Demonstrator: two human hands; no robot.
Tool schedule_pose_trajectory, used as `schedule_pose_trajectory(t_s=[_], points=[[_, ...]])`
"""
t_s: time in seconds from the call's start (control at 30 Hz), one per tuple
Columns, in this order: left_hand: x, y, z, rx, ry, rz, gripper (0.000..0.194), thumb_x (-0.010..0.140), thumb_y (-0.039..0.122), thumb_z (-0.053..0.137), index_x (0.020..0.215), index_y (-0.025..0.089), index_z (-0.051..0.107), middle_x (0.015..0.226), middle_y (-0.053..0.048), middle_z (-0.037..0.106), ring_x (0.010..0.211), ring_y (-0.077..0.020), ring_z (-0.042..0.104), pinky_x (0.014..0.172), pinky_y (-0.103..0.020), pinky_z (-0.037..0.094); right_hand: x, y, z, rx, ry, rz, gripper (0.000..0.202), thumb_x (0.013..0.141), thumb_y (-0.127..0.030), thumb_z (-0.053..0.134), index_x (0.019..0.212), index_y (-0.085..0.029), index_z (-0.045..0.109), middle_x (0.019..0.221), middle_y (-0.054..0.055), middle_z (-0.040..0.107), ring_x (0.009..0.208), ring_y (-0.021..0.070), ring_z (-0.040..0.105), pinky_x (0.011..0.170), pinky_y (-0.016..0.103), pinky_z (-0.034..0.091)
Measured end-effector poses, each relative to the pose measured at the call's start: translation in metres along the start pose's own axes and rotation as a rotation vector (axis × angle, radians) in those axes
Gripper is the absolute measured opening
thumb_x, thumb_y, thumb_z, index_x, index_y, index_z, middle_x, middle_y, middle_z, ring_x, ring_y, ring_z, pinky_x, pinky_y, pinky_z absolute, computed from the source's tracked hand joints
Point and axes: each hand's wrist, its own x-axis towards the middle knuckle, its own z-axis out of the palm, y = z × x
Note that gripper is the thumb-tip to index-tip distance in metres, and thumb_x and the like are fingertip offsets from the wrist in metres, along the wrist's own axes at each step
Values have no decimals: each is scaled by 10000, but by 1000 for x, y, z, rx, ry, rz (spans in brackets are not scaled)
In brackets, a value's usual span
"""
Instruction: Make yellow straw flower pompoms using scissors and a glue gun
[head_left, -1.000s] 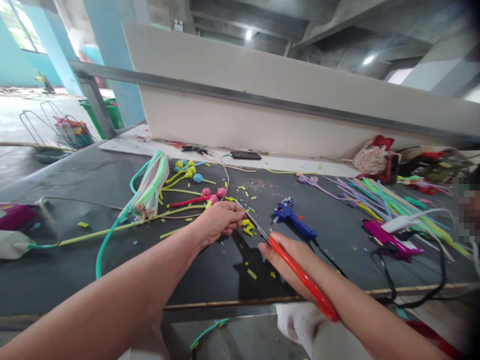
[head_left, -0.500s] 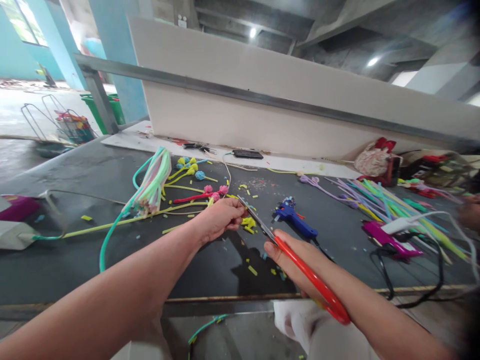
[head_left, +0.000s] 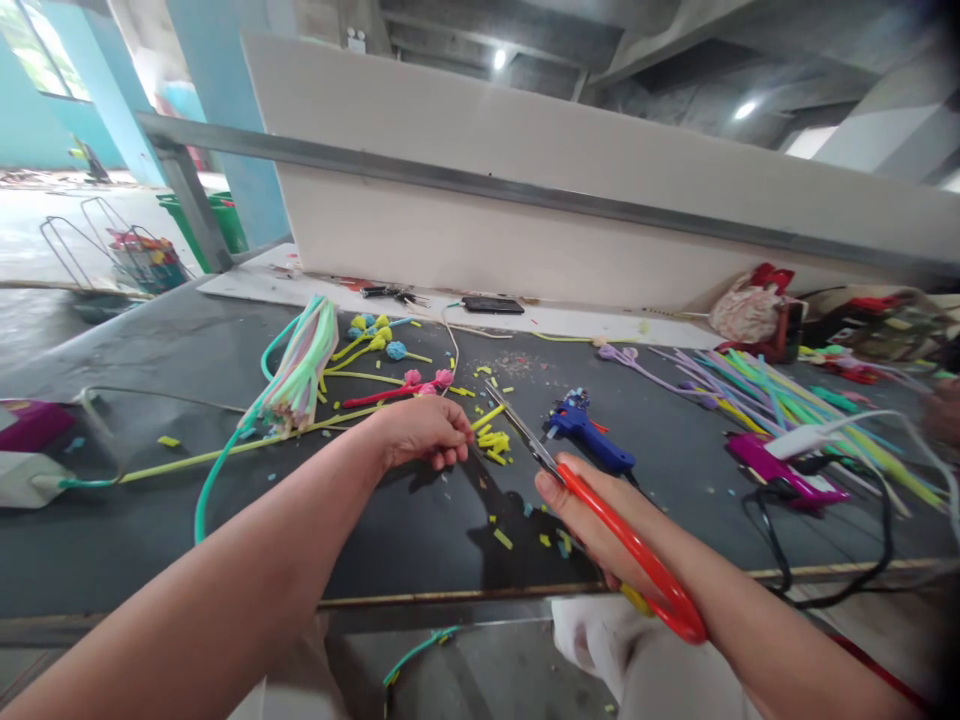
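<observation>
My left hand [head_left: 431, 432] pinches a short yellow pipe cleaner [head_left: 489, 417], its free end pointing toward the scissors. In my right hand [head_left: 592, 505] are red-handled scissors [head_left: 630, 545], their blades aimed up and left, slightly parted near the tips. Below the yellow stem lies a small pile of cut yellow pieces [head_left: 493, 442]. Just beyond my left hand rest pink pipe cleaner flowers [head_left: 427, 383] on red stems. A blue glue gun [head_left: 596, 438] lies to the right of the blades.
A bundle of pastel pipe cleaners [head_left: 307, 360] stands left, loose ones [head_left: 795, 410] lie right. A purple device with cords [head_left: 787, 470] is near the right edge. Yellow and blue flowers [head_left: 379, 333] and a black phone [head_left: 492, 305] lie farther back, before a white board [head_left: 525, 235].
My left hand has drawn slightly left and down, away from the blades, so the yellow stem shows plainly. The scissor blades now look more parted.
</observation>
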Motion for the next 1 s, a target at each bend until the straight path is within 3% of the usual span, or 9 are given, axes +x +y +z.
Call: schedule_pose_trajectory(t_s=[0.1, 0.23, 0.33, 0.47, 0.77, 1.0], points=[[1, 1, 1, -62, 95, 35, 83, 795, 179, 549, 733, 130, 525, 601, -5, 593, 486, -76, 569, 489, -188, 472, 1, 3, 1, -49, 24, -83, 277, 871, -444, 379, 689, -236, 371, 444, -74, 382, 391, 106, 423, 423, 205, 294], [0, 1, 5, -115, 10, 50, 204, 792, 321, 583, 730, 134, 527, 638, -16, 602, 479, -73, 554, 456, -184, 447, 5, 7, 3, -112, 45, -148, 305, 854, -471, 395, 667, -232, 368, 514, -50, 458, 491, 131, 451, 493, 227, 320], [-1, 0, 6, -111, 4, 91, 219, 708, 259, 674, 634, 123, 518, 535, 14, 540, 401, -35, 457, 371, -136, 329, 6, 9, 4, -132, 42, -158, 302, 852, -476, 381, 674, -232, 361, 526, -45, 481, 495, 133, 448, 498, 228, 312], [1, -2, 7, -123, 41, 123, 175, 703, 199, 652, 628, 129, 510, 491, 40, 480, 378, -23, 401, 347, -124, 249, 6, 10, 7, -165, 31, -153, 272, 849, -495, 363, 738, -248, 390, 557, -41, 509, 512, 147, 493, 493, 230, 302], [4, -6, 11, -132, 40, 179, 56, 684, 121, 585, 729, 131, 553, 518, 50, 475, 377, -22, 391, 353, -127, 248, 9, 13, 9, -224, -18, -204, 261, 864, -471, 359, 741, -242, 349, 551, -43, 501, 512, 141, 496, 488, 230, 286], [4, -6, 12, -123, 43, 182, 71, 711, 184, 602, 695, 126, 564, 491, 51, 472, 354, -21, 381, 340, -126, 241, 9, 12, 12, -225, -17, -221, 240, 865, -450, 351, 740, -245, 339, 554, -36, 506, 522, 155, 508, 497, 244, 307]])
